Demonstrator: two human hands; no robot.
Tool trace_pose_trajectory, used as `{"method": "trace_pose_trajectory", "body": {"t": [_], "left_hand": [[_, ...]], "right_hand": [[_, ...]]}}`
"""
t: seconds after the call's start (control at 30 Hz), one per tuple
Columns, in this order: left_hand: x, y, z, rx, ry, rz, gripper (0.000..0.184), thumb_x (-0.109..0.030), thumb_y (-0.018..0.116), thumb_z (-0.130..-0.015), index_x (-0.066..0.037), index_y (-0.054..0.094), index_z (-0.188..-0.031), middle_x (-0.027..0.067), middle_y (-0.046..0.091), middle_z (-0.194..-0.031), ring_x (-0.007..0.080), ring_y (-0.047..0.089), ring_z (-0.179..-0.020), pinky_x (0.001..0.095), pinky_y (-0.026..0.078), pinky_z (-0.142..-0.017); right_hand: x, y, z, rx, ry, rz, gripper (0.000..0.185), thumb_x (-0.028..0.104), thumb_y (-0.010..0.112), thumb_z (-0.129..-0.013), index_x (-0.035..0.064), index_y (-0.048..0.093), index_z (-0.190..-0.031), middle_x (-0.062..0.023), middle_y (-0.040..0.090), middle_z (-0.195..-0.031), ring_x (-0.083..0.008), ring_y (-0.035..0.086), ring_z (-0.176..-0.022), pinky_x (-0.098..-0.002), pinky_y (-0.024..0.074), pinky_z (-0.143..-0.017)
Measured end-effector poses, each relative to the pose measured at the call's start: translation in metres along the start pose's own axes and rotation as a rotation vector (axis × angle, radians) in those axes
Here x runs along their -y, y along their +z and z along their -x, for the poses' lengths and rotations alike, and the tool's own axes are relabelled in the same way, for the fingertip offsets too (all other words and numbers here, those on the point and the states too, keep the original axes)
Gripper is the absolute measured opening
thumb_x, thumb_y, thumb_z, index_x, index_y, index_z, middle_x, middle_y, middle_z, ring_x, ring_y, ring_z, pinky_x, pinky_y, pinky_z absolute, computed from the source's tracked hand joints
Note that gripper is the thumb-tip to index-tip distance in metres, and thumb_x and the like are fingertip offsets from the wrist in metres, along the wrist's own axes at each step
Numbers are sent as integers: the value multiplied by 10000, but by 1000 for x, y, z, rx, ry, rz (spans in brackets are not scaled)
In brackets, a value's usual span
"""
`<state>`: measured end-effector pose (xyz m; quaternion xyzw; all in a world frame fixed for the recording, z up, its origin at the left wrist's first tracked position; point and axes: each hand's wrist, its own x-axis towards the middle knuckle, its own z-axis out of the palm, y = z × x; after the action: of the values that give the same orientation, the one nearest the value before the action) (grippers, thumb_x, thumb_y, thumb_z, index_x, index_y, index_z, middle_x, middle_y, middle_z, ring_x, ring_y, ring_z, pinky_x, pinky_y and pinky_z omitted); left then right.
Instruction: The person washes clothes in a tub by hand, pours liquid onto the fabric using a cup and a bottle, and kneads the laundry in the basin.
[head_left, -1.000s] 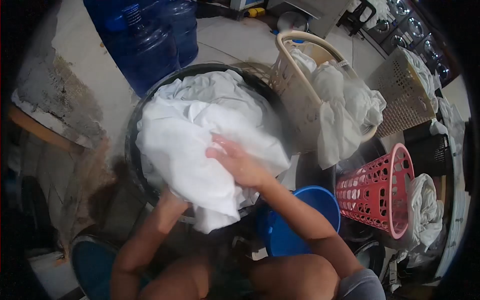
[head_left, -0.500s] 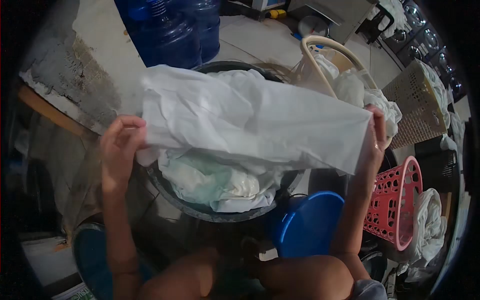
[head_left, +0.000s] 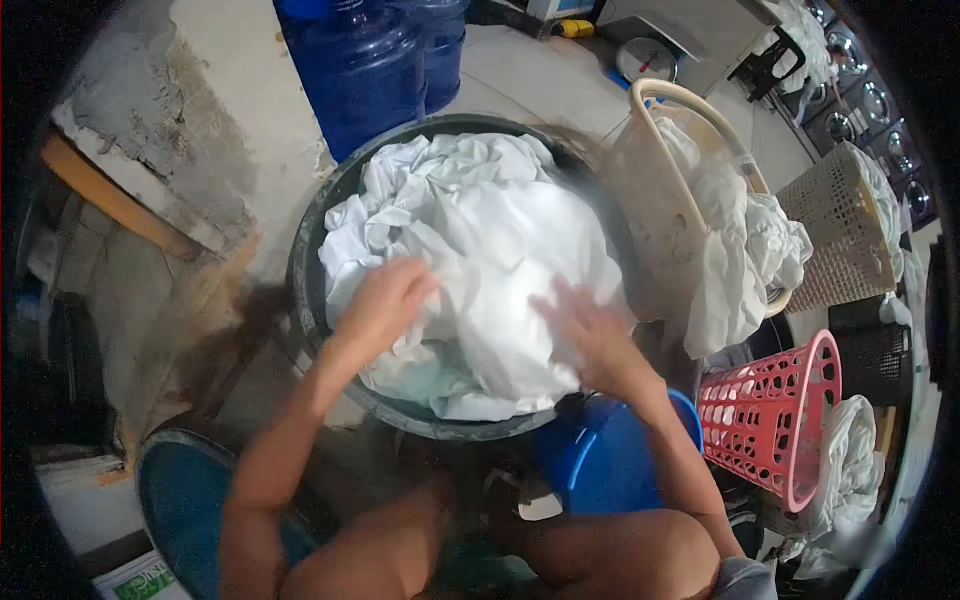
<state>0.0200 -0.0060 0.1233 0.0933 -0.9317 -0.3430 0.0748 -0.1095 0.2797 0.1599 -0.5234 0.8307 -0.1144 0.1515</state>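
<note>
A heap of white cloth (head_left: 500,240) fills a round dark tub (head_left: 303,300) in front of me. One smooth white piece lies bunched over the top, and a pale green tint shows on the cloth at the near side. My left hand (head_left: 385,305) is over the left part of the heap, fingers bent and blurred, so its grip is unclear. On the right part of the heap, my right hand (head_left: 585,330) has its fingers spread, smeared by motion.
A blue bucket (head_left: 610,465) stands at the tub's near right. A cream basket (head_left: 650,200) with white cloth and a pink basket (head_left: 765,415) are at the right. Blue water jugs (head_left: 370,80) stand behind the tub, and a teal tub (head_left: 180,490) at lower left.
The white cloth that both hands held stretched above the tub is now down on the heap. Both hands have moved inward and closer together over it.
</note>
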Motion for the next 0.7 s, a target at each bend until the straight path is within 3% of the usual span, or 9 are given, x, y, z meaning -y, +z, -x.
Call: {"method": "trace_pose_trajectory", "body": {"t": [0.03,0.13,0.27,0.33,0.4,0.5,0.53,0.6,0.7], "left_hand": [[-5,-13,-2,-57,-51,117,162,-178,595,-898,-70,614,-1018,31,618,-919,143,547,-834,314,463,-719],[-8,-57,-21,-360,-67,455,147,-196,567,-932,-69,620,-981,-40,575,-785,59,486,-690,204,409,-599],[-49,-153,-31,-727,-92,663,172,-211,509,-961,-79,594,-1032,-7,575,-948,60,553,-799,234,497,-698],[-54,-175,-26,-735,66,821,229,-224,493,-965,-57,585,-1093,19,592,-994,95,581,-857,262,509,-738],[-52,-175,-22,-713,126,911,288,-247,472,-968,-28,580,-1121,43,600,-1027,128,590,-896,283,504,-775],[-59,-156,4,-602,-182,879,367,-308,435,-964,-19,597,-1122,95,605,-1051,188,585,-974,325,481,-825],[-46,-156,8,-402,-133,550,362,-308,462,-952,-23,599,-1127,111,609,-1050,201,590,-982,327,478,-836],[-2,-151,16,2,-22,-108,359,-308,515,-928,-29,604,-1136,145,616,-1049,227,600,-998,332,472,-858],[2,-122,27,-4,-184,-216,476,-326,663,-841,-96,575,-1248,149,566,-1215,290,527,-1155,360,417,-998]], "right_hand": [[-8,-2,0,-104,47,-70,629,46,687,-753,157,477,-1335,-187,449,-1359,-359,505,-1183,-541,384,-986],[-35,-6,-7,-382,19,-216,409,25,664,-760,60,555,-1153,-153,588,-1077,-326,597,-930,-385,471,-839],[-18,-89,-21,-818,421,-35,140,66,626,-883,19,541,-984,-45,567,-860,-146,555,-770,-247,450,-699],[-26,-119,-18,-1072,-1,-572,132,95,602,-919,13,556,-1011,-10,566,-873,-78,532,-810,-222,440,-696],[2,-140,-15,-1196,-44,-566,166,92,596,-922,3,560,-1058,-16,580,-914,-63,529,-812,-201,425,-692],[20,-129,-2,-957,25,-691,246,98,644,-884,13,564,-1100,-32,593,-973,-70,544,-808,-189,431,-721],[21,-124,1,-846,32,-791,259,105,659,-873,17,566,-1098,-34,592,-987,-71,545,-805,-187,432,-728],[10,-109,3,-435,83,-512,464,166,711,-820,79,516,-1233,-96,567,-1084,-168,547,-897,-278,451,-807],[0,-63,-6,48,46,-140,791,239,766,-746,201,354,-1421,-213,446,-1303,-354,458,-1174,-417,404,-986]]}}
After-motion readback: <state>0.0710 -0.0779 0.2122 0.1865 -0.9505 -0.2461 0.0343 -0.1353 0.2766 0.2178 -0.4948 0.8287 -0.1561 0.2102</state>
